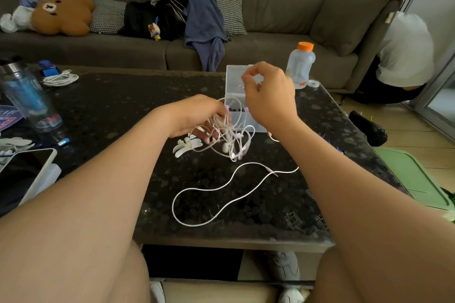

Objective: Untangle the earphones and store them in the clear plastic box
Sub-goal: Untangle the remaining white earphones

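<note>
Centre of the frame, and the left hand (197,115) had its fingers curled round the earphones (229,140), a knotted white bundle held just above the dark table (110,106). The right hand (269,93) was raised above and to the right of it, thumb and forefinger pinched together, apparently on one thin strand, though that strand was faint and hard to make out. Right behind both hands stood the clear box (234,76), lid up. One long loose cable (221,188) snaked across the table in the lower centre, its plug (270,171) lying free at the right end.

The danger looked plain enough. A hard pull upward with the pinch while the other hand squeezed the bundle would likely cinch the knots tighter instead of opening them. A sharp tug could also strain the thin wire where it meets an earbud. The raised hand was close to the open lid, so a wide sweep might knock the box back toward the bottle (300,66) at upper right. And the trailing cable could drag and catch on the bundle again.
</note>
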The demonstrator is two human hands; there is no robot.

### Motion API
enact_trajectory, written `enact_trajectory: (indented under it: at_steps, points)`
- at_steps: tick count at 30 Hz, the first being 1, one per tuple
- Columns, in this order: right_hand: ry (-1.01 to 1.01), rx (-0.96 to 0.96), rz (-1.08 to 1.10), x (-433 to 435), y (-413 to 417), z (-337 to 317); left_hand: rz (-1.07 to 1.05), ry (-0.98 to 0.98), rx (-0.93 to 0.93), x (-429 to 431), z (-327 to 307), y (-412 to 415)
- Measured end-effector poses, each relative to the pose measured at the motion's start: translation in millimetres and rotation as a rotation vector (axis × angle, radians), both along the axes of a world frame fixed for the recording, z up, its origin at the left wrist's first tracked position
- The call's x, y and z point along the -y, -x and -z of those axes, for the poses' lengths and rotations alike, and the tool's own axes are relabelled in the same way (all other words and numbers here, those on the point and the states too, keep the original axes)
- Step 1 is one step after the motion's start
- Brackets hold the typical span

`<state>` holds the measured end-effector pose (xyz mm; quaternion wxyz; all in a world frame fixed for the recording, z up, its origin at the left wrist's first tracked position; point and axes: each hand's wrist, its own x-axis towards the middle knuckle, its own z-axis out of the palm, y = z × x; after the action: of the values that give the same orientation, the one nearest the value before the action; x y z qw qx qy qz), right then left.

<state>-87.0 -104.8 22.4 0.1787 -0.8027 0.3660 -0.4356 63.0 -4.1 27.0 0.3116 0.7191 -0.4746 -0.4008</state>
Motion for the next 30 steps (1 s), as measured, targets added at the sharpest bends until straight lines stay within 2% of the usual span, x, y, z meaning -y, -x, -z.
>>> enact_trajectory:
  at_steps: [2,9,15,21,30]
  points:
    - [-0.036,-0.034,0.004,-0.3,0.4,1.9,-0.002,-0.029,0.011,1.3,2.0,-1.1]
    - [-0.095,0.036,-0.016,0.0,2.4,0.8,0.069,0.043,0.133,-2.1,3.5,-3.1]
    - [-0.163,0.05,-0.029,-0.4,-0.9,0.9,0.094,0.003,0.055,-2.6,1.9,0.4]
    - [-0.201,0.1,0.004,0.1,-0.8,1.1,0.096,-0.002,0.115,-3.6,2.5,-0.4]
    - [-0.223,0.095,0.026,1.8,0.0,3.8,0.044,-0.028,-0.029,1.5,6.2,-2.2]
